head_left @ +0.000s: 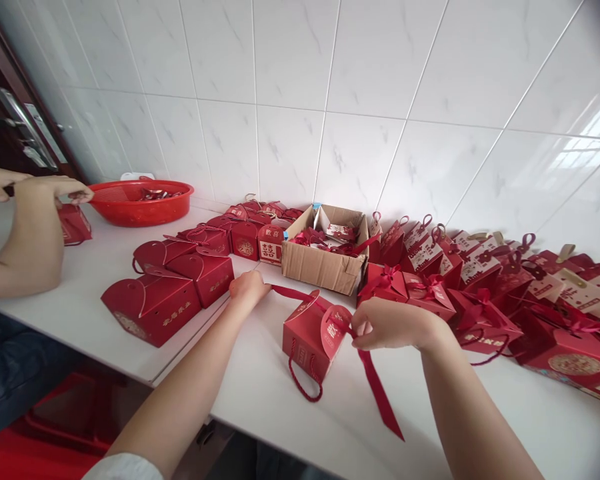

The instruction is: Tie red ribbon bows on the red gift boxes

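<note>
In front of me on the white table stands a red gift box [307, 340] with a cord handle [300, 387] drooping over its near side. A dark red ribbon [380, 393] runs across the box's top. My left hand [249, 289] is closed on the ribbon's left part and pulls it out to the side. My right hand [387, 325] pinches the same ribbon just right of the box, and the ribbon's loose tail hangs down onto the table. The ribbon shows no knot or bow on this box.
A cardboard box [323, 267] holding red and white pieces stands behind. Finished-looking red boxes with bows [433, 290] and many bags [425, 247] line the right. Larger red boxes [155, 307] sit left. A red basin [140, 207] is near another person's arm [35, 233].
</note>
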The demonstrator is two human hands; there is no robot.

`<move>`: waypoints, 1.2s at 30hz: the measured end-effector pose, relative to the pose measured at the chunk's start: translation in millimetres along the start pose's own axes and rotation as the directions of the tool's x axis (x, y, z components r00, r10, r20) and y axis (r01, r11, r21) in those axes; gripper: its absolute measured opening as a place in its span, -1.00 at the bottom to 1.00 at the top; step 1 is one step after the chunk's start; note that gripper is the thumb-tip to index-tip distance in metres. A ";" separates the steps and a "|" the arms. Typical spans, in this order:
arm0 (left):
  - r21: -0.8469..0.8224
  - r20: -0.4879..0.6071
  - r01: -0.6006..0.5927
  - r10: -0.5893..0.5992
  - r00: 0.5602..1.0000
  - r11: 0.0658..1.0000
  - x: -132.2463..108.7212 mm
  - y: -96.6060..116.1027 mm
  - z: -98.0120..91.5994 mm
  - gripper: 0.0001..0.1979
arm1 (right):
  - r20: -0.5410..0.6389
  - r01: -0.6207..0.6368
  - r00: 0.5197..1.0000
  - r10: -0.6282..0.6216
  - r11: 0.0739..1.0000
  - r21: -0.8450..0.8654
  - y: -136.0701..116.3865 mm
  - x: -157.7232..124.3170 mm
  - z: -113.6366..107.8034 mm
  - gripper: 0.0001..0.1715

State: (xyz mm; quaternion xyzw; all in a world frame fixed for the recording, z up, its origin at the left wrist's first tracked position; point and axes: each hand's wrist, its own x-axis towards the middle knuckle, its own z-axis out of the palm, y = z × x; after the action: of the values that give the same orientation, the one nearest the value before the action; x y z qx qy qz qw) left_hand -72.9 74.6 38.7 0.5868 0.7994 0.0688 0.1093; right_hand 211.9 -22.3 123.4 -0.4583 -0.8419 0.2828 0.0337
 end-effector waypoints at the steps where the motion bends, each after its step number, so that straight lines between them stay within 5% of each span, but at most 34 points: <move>1: -0.001 -0.007 0.012 -0.012 1.000 1.000 0.7 -0.7 -0.2 -0.68 | 0.011 -0.021 1.000 0.021 1.000 -0.014 1.3 -3.5 -4.1 -0.81; 13: -0.108 -0.033 -0.001 -0.003 0.999 0.994 8.7 -8.4 1.5 -0.74 | -0.027 -0.092 0.995 0.094 0.994 0.059 19.5 -32.4 -33.6 -0.72; 18: -0.306 -0.118 -0.159 0.128 0.985 0.939 8.3 -5.0 8.8 -0.79 | -0.049 -0.188 0.979 0.199 0.966 0.175 24.1 -46.0 -41.1 -0.61; 22: -0.525 -0.208 -0.426 0.374 0.904 0.737 -4.1 8.3 8.6 -0.85 | -0.009 -0.154 0.988 0.156 0.982 0.108 22.2 -47.8 -41.4 -0.43; 25: -0.655 -0.153 -0.518 0.575 0.804 0.550 -19.8 18.8 5.6 -0.78 | -0.021 -0.093 0.995 0.095 0.993 0.073 19.9 -47.8 -41.0 -0.45; 29: -0.766 0.004 -0.468 0.730 0.683 0.442 -36.8 26.4 6.1 -0.63 | -0.113 0.039 0.993 -0.020 0.984 0.174 15.7 -56.7 -44.9 -0.51; 36: -0.840 0.219 -0.301 0.791 0.572 0.451 -38.6 24.9 12.2 -0.51 | -0.275 0.419 0.901 -0.335 0.835 0.356 15.8 -66.1 -49.1 -0.71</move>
State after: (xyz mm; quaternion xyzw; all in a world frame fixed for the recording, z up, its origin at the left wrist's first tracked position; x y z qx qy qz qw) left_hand -35.8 45.1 36.4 0.7186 0.3714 0.2265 0.5425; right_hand 277.4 -46.0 169.8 -0.2914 -0.8307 0.3913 0.2682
